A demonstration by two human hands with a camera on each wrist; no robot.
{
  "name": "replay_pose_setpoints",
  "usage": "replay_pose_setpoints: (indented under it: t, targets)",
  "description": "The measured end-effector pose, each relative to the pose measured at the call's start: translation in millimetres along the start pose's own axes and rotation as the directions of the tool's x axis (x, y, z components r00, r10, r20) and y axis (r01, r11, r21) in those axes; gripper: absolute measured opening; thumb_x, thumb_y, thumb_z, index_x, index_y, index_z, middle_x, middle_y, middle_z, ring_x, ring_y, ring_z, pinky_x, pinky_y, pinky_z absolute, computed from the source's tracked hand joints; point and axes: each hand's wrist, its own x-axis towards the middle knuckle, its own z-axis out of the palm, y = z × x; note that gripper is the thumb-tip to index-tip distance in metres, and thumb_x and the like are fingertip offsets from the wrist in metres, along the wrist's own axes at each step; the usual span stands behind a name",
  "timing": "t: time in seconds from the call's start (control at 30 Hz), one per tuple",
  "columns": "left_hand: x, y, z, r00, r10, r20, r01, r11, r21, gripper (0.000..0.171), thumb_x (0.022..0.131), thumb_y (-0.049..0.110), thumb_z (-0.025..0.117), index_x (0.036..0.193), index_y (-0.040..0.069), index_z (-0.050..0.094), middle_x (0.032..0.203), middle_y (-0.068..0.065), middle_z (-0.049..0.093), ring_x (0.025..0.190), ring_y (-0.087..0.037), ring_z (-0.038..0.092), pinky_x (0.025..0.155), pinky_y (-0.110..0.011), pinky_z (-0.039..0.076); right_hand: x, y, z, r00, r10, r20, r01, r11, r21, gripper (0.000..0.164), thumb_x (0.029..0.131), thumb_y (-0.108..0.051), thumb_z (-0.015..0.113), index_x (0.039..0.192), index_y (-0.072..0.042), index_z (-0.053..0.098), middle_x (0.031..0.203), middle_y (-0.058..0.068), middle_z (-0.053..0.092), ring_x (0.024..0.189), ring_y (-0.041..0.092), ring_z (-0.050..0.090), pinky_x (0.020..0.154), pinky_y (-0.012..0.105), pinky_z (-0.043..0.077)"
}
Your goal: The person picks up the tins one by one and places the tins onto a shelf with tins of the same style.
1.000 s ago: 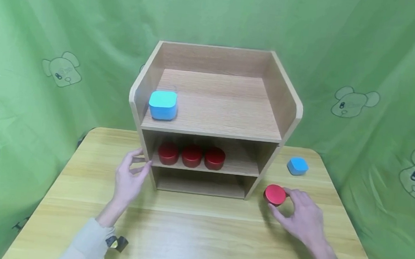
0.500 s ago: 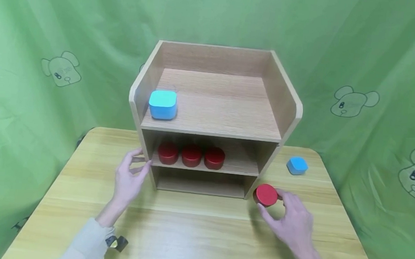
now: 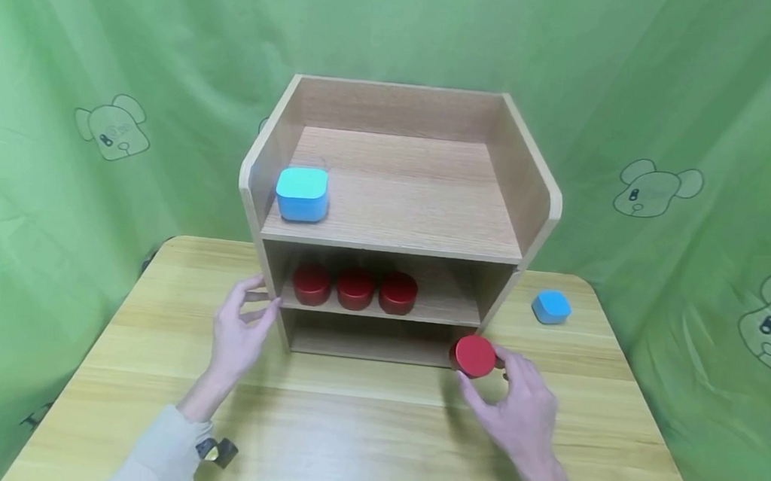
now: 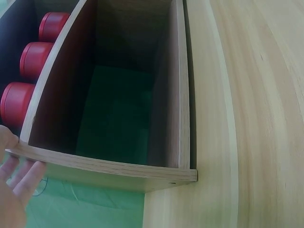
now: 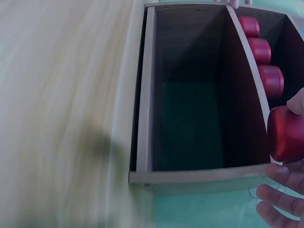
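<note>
Your right hand [image 3: 515, 403] pinches the red cylinder [image 3: 474, 356], fingers cylinder-wide, near the shelf unit [image 3: 396, 188]'s right edge; your left hand [image 3: 238, 332] grips its left side. Drift inward and the cylinder could clip that edge!

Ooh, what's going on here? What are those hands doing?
Somebody's right hand is holding a round red container in front of the lower right corner of a wooden shelf. Their left hand is holding the shelf's left side. Three more red containers stand in a row on the middle level. A blue box sits up on the top level, at the left, and another blue box is on the table, right of the shelf.
</note>
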Motion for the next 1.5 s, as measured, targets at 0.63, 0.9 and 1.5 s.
replay_pose_setpoints:
  t: [0.63,0.9,1.5]
  targets:
    - [0.0,-0.9,0.0,0.999,0.038,-0.010,-0.038,0.999,0.006,0.040,0.089,-0.011,0.073,0.127,-0.009,0.062,0.126,-0.027,0.071,0.101,0.011,0.062,0.081,-0.005,0.061,19,-25,18,0.998,0.003,-0.055,-0.003,1.000,-0.004,0.062,0.085,-0.057,0.073,0.109,0.000,0.073,0.089,0.015,0.078,0.074,0.028,0.071,0.051,0.035,0.059]
    - [0.1,-1.2,-0.2,0.999,0.050,-0.011,-0.050,0.999,-0.001,0.040,0.089,-0.012,0.073,0.127,-0.010,0.062,0.125,-0.027,0.071,0.100,0.012,0.062,0.080,-0.005,0.061,30,-33,20,0.995,0.000,-0.100,-0.001,1.000,-0.016,0.069,0.089,-0.064,0.066,0.110,0.002,0.073,0.086,0.015,0.075,0.070,0.029,0.070,0.044,0.033,0.053]
    - [-0.3,0.7,-1.0,1.000,0.009,0.006,-0.009,1.000,0.013,0.040,0.090,-0.009,0.074,0.128,-0.009,0.061,0.129,-0.026,0.070,0.101,0.013,0.060,0.081,-0.005,0.061,48,-44,31,0.997,-0.027,-0.076,0.017,0.991,-0.129,0.069,0.089,-0.064,0.065,0.112,0.001,0.072,0.097,0.018,0.078,0.078,0.034,0.073,0.041,0.034,0.051]
